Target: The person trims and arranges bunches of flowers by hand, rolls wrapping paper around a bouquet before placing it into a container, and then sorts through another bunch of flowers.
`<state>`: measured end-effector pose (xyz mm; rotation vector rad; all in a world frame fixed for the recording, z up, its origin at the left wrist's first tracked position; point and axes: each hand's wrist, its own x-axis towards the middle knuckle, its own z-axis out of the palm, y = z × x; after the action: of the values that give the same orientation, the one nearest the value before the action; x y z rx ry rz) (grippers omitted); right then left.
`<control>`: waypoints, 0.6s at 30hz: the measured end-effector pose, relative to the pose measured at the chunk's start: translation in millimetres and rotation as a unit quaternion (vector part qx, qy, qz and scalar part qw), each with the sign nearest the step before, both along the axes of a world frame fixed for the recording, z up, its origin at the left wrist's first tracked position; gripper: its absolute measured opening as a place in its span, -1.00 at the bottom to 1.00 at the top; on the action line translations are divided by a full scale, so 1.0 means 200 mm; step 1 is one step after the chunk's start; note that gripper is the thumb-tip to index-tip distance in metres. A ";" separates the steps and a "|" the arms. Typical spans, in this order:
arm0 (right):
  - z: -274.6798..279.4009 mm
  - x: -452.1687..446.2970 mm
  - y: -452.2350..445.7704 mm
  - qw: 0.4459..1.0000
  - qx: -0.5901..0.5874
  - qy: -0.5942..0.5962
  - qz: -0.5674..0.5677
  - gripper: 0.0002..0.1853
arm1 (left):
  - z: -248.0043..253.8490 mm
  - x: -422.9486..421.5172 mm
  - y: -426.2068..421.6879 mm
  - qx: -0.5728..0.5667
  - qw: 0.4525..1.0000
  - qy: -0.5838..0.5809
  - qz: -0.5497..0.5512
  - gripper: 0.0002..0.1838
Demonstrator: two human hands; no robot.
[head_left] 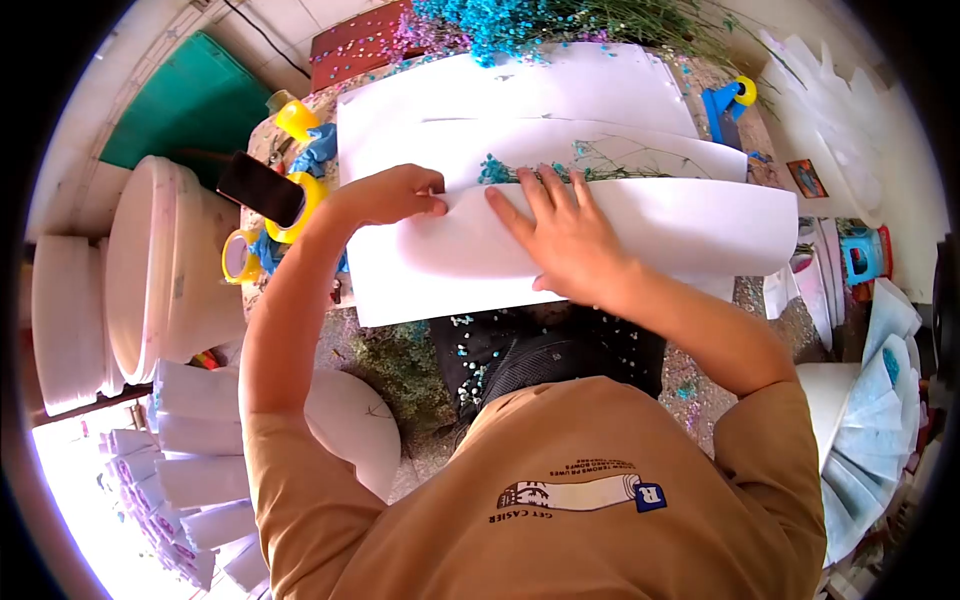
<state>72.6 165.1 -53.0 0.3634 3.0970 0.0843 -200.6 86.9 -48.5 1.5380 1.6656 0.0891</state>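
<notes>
The left hand [400, 195] pinches the white paper [690, 220]; the right hand [575, 245], spread flat, presses its fold beside blue flowers [494, 170] on the tabletop [325, 100]. Light, even pressure should limit creasing.

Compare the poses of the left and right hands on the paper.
The left hand has its fingers bent inward, while the right hand is spread, fingers extended. The left hand is at the left end of the folded-over white paper; the right hand lies farther along it, its fingertips near the small blue flowers. Both are bare and at the same sheet; whether the left hand pinches it is unclear.
</notes>
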 end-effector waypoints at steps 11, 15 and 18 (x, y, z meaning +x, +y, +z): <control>0.00 -0.26 0.49 0.957 -0.250 -0.149 0.001 0.28 | -0.09 0.34 -0.10 0.249 0.912 0.319 -0.063 0.32; 0.01 -0.18 0.64 0.972 -0.192 -0.136 -0.006 0.32 | -0.10 0.16 0.10 0.168 0.951 0.237 -0.103 0.38; 0.04 -0.11 0.71 0.949 -0.244 -0.198 -0.028 0.28 | -0.05 0.08 0.23 0.070 0.974 0.185 -0.108 0.38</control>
<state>50.7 307.8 -44.0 0.3572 2.5864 -0.5302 -183.9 132.4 -59.0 1.9253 1.7911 -0.2132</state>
